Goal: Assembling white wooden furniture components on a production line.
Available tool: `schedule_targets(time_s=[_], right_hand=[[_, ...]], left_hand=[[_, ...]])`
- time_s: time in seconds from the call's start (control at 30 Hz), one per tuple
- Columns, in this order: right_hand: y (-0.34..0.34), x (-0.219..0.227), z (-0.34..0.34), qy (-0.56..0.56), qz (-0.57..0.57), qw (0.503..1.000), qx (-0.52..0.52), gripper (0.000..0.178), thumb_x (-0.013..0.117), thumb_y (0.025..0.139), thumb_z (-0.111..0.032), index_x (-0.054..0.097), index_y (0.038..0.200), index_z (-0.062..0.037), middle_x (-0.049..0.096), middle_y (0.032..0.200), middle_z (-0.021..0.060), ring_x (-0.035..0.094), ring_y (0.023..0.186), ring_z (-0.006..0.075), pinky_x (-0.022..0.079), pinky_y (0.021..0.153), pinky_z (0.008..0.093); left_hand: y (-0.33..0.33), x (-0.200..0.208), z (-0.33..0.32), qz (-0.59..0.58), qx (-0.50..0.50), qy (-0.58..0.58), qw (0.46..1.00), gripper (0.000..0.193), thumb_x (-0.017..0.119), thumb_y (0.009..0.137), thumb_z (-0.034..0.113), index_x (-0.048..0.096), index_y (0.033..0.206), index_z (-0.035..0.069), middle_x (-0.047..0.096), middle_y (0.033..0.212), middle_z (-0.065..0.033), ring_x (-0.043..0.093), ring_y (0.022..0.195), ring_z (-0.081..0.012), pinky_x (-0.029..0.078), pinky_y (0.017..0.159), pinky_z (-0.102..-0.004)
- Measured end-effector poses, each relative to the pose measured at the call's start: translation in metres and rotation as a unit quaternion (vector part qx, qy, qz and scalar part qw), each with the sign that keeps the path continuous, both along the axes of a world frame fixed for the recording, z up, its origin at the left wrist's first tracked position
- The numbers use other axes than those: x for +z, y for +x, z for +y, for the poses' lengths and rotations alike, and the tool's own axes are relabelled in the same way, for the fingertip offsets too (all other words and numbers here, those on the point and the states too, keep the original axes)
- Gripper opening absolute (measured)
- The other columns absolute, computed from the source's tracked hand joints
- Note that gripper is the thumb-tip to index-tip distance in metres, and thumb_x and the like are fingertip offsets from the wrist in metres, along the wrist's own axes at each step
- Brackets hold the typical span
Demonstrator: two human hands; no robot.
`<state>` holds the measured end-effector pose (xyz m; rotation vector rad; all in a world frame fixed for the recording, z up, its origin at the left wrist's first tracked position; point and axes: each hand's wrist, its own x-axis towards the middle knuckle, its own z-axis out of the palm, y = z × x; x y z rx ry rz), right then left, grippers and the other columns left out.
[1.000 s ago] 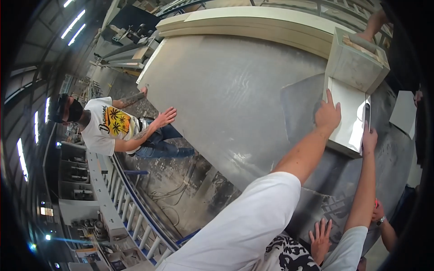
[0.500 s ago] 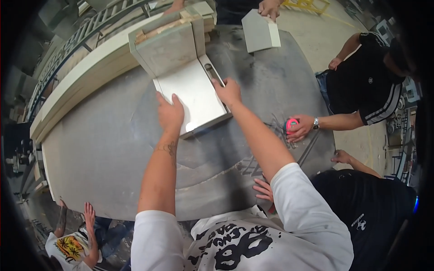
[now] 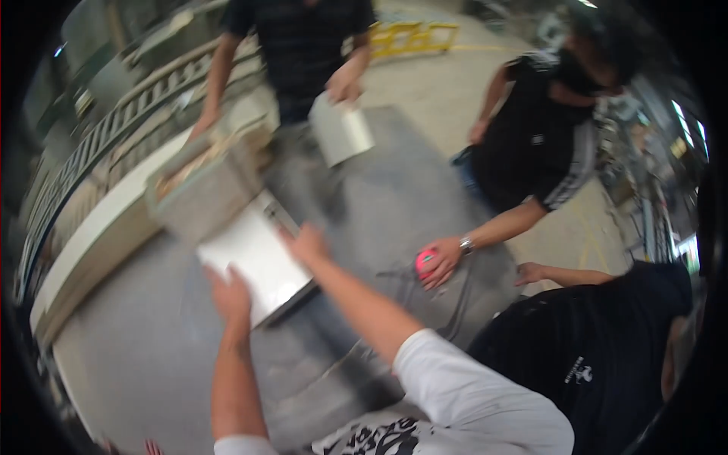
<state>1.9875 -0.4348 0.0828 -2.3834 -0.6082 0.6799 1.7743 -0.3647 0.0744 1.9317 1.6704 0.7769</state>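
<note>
Flat board point(image 3: 265, 262) on table point(image 3: 136, 356), centre-left; box-shaped block point(image 3: 205, 203) at board's far end; left hand point(image 3: 230, 294) at board's left edge, right hand point(image 3: 307, 246) at its right edge; long beam point(image 3: 98, 235) along table's far left side; railing point(image 3: 117, 121) beyond beam; tape measure point(image 3: 425, 262) right of board, in co-worker's hand point(image 3: 445, 263) at table; small panel point(image 3: 339, 130) behind board, at table's far end, in far co-worker's hand point(image 3: 346, 81); frame point(image 3: 413, 36) on floor point(image 3: 455, 87) beyond, right of small panel

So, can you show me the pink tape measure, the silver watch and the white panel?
Pink tape measure point(image 3: 425, 262): head view, on its body.
Silver watch point(image 3: 465, 244): head view, on its middle.
White panel point(image 3: 263, 262): head view, on its top.
</note>
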Motion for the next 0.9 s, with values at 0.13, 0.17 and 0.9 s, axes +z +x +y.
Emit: schedule_targets(time_s=[0.13,0.17,0.9], right_hand=[[-0.042,0.039,0.010,0.044,0.055,0.997,0.006,0.086,0.063,0.089,-0.079,0.067,0.124,-0.0004,0.070,0.128,0.0276,0.067,0.123,0.0444,0.054,0.101,0.0523],[-0.038,0.042,0.007,0.037,0.053,0.998,0.003,0.084,0.064,0.089,-0.078,0.068,0.122,-0.0010,0.072,0.125,0.0266,0.068,0.121,0.0442,0.054,0.100,0.0521],[-0.027,0.034,0.007,0.014,0.037,0.999,-0.005,0.065,0.062,0.098,-0.062,0.069,0.130,-0.0055,0.073,0.127,0.0214,0.068,0.122,0.0406,0.054,0.102,0.0501]], left_hand=[[-0.035,0.033,0.004,0.044,0.047,-0.034,0.997,0.075,0.058,0.105,0.039,0.030,0.166,0.005,0.069,0.127,-0.0347,0.068,0.114,-0.0511,0.053,0.101,-0.0518],[-0.033,0.032,0.003,0.050,0.043,-0.025,0.998,0.075,0.057,0.105,0.040,0.029,0.167,0.007,0.069,0.125,-0.0350,0.068,0.114,-0.0521,0.053,0.100,-0.0528],[-0.018,0.042,0.001,0.095,0.069,-0.082,0.990,0.079,0.056,0.104,0.047,0.024,0.170,0.017,0.071,0.118,-0.0316,0.069,0.109,-0.0496,0.053,0.095,-0.0569]])
